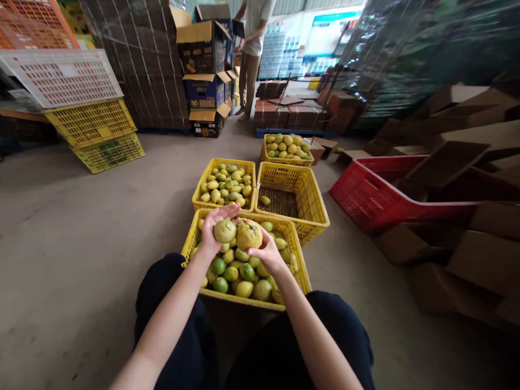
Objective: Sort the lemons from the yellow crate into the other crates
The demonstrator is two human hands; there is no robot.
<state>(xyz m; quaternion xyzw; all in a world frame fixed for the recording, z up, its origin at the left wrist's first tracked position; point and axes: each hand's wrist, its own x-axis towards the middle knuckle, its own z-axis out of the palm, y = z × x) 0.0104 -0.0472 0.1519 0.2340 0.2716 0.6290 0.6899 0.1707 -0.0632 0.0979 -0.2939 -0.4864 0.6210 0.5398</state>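
My left hand [209,232] holds a greenish lemon [225,231], its fingers stretched out behind the fruit. My right hand [270,252] is closed around a larger yellow lemon [249,236]. The two fruits are side by side above the near yellow crate [301,269], which is full of green and yellow lemons. Beyond it on the left, a second yellow crate [196,202] is filled with smaller lemons. To its right, a third yellow crate [314,200] has one lemon [265,200] on its dark floor.
Another full crate [309,161] stands farther back. At right are a red crate [361,197] and heaped cardboard boxes [479,260]. Stacked crates [95,122] stand at left, printed cartons [201,92] at the back. A person [252,49] stands beside the cartons.
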